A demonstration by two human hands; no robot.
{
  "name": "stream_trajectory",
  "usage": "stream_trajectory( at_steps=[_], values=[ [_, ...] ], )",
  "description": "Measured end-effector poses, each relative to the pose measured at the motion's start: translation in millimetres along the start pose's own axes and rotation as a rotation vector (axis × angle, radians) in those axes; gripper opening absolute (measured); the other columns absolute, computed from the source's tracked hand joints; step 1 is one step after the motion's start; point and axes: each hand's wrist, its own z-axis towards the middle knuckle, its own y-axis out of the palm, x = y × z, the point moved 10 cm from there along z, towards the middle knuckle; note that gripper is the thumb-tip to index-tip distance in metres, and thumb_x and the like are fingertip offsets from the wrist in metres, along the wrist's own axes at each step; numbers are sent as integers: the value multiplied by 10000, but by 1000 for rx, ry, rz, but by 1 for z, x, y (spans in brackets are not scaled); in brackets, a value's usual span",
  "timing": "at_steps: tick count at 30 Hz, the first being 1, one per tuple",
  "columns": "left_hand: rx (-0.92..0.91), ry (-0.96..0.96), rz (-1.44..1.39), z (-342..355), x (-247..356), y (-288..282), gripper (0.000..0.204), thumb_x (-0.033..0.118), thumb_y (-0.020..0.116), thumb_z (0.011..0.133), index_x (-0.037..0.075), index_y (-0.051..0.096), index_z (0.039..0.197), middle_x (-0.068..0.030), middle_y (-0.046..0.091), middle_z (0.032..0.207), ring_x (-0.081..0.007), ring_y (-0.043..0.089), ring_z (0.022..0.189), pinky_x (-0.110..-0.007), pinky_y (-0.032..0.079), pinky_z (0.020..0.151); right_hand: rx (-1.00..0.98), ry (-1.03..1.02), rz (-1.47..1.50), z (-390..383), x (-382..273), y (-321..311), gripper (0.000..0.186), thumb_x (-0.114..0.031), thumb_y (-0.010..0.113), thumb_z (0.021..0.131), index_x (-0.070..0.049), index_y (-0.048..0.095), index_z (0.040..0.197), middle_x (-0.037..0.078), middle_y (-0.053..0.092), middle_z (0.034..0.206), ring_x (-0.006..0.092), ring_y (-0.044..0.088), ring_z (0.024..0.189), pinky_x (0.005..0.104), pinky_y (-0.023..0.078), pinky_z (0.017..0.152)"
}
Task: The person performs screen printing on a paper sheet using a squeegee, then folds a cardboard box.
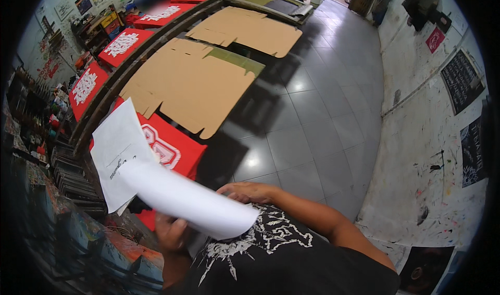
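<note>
Paper [195,196] — black print [120,170] | left hand [172,233] holding edge | red fabric [86,89] — white lettering [84,86]

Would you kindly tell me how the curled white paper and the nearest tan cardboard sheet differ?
The curled paper is white, while the cardboard sheet is tan. The paper bends into a curve; the cardboard lies flat. The cardboard has notched edges, whereas the paper's visible edges look smooth. Both are thin sheets.
</note>
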Motion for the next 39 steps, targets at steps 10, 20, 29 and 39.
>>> stream_trajectory(
  at_steps=[10,20,29,39],
  values=[
    [-362,-217,-102,105,-51,161,400,90,602,800,-47,535,1170,-110,655,1063,-167,630,970,-309,482,857,646,-348,285,-135,-46,-167,566,-75,671,860,43,401,1343,153,628,1122,170,646,925,281,553,796],
    [-247,-410,298,213,-218,108,244,19,481,914,-51,566,1133,-70,661,908,-107,629,760,-264,503,668,1355,-787,-467,-260,-252,-315,153,-103,687,864,35,645,916,20,644,757,51,554,634,200,429,559],
    [-77,-486,206,341,-295,135,209,36,586,903,-61,586,1089,-79,680,876,-100,639,702,-235,513,612,1380,-786,-677,-234,-376,-435,141,-120,675,871,20,662,870,-1,627,709,39,530,630,208,411,549],
    [416,-280,275,444,-289,110,280,7,566,914,-103,543,1170,-154,646,1062,-188,629,935,-301,495,829,1284,-597,-944,-183,-513,-640,199,-156,653,880,42,651,899,40,627,720,87,537,649,252,432,597]
  ],
)
